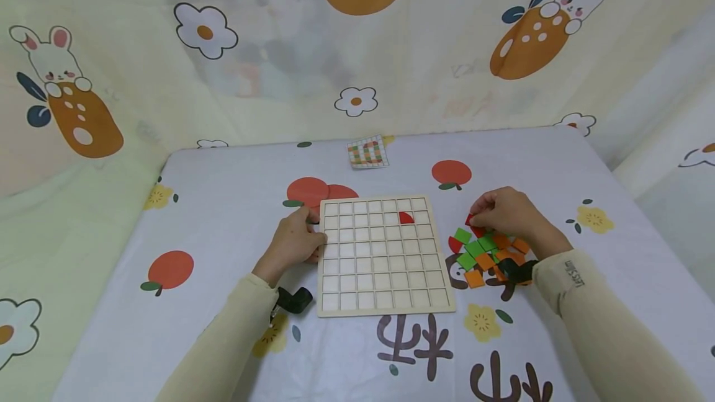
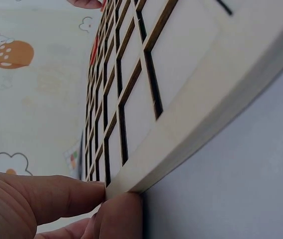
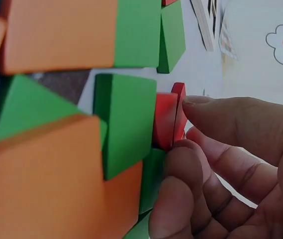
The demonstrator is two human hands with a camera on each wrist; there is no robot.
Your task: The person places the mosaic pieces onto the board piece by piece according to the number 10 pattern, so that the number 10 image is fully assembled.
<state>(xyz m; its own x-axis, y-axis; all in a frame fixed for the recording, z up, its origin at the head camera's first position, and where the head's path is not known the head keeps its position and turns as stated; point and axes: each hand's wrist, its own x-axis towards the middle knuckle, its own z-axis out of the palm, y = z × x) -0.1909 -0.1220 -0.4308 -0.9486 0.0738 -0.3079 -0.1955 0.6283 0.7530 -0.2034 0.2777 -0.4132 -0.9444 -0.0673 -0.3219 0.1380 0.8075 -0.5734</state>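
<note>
Right fingers (image 3: pixel 183 167) on red piece (image 3: pixel 179 115), open cloth (image 1: pixel 449 213) before board's edge (image 1: pixel 438 253).

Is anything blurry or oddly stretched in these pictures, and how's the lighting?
Head view: light looks soft, with faint shadows on the cloth and no strong glare; left wrist view: the steep, close angle makes the board taper sharply; right wrist view: the nearest orange tile looks soft, the middle green tile somewhat crisper.
</note>
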